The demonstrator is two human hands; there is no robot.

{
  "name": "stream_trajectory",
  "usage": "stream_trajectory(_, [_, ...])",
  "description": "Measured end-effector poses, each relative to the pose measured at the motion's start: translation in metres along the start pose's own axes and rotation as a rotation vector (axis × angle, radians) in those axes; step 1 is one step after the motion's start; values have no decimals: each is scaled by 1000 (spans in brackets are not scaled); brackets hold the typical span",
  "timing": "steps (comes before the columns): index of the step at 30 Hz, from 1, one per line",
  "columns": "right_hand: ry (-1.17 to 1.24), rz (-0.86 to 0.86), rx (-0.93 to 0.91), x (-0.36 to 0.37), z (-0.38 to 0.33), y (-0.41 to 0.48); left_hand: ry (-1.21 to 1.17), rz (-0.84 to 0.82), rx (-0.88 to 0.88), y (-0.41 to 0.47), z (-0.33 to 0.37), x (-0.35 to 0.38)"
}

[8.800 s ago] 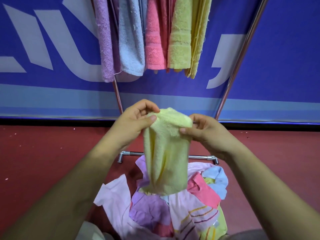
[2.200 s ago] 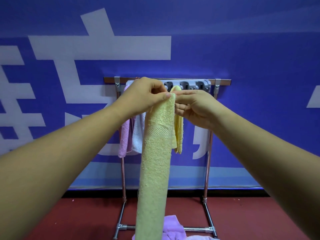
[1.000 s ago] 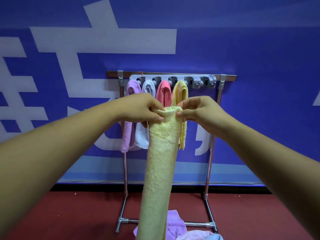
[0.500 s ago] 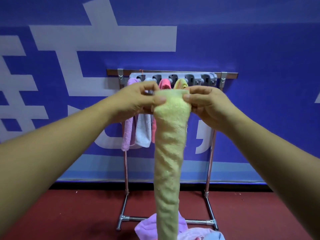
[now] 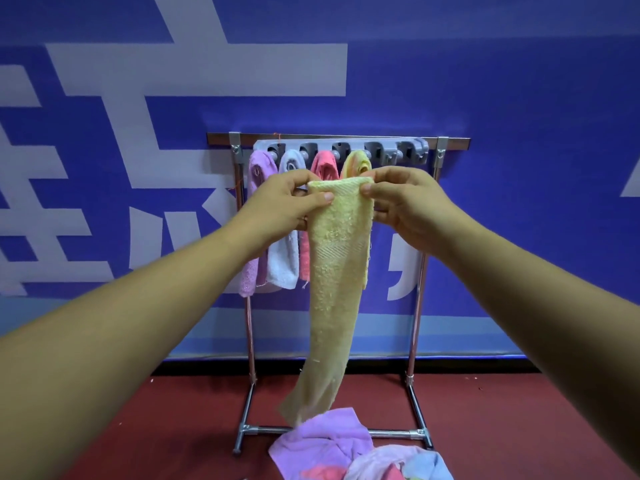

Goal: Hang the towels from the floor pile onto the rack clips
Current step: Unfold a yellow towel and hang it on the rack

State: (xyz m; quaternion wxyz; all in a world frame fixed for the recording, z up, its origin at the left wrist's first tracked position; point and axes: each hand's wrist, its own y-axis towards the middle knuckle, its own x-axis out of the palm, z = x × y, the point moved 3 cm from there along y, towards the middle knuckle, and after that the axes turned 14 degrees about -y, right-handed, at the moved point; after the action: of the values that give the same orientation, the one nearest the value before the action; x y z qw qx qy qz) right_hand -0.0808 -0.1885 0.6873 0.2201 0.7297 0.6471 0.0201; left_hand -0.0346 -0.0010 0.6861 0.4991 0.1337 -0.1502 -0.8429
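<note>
Left hand (image 5: 290, 202) pinches top left corner of yellow terry towel (image 5: 334, 271); right hand (image 5: 401, 202) pinches right corner; towel hangs long, narrow, before metal rack (image 5: 414, 306), below grey plastic clips (image 5: 341, 152); soft crumpled pile (image 5: 349, 452) on floor

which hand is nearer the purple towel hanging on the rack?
Left. The left hand pinches the held yellow towel just right of the hung purple towel in view; the right hand pinches its other corner, beyond the hung yellow towel.
</note>
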Motion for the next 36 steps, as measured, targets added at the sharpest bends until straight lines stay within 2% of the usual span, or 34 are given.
stream_trajectory(6, [-9,-111,-9,-1,-11,-2,11,49,53,0,3,7])
stream_trajectory(10, [-291,-210,-23,4,-12,-3,58,15,56,-4,0,9])
stream_trajectory(14, [-355,-188,-41,2,-18,0,-47,15,43,-13,-5,10])
stream_trajectory(17, [-314,-180,-54,0,-23,1,-180,-13,-33,-23,-20,15])
stream_trajectory(25, [-162,-107,-3,-11,-34,3,-247,-145,-338,-72,-111,39])
stream_trajectory(30, [-107,71,92,-26,-20,5,-366,-18,-359,-74,-124,41])
stream_trajectory(33, [42,185,246,-34,8,4,-396,15,-322,-64,-106,41])
stream_trajectory(36, [157,107,428,-21,40,-9,-445,79,-276,-51,-89,40])
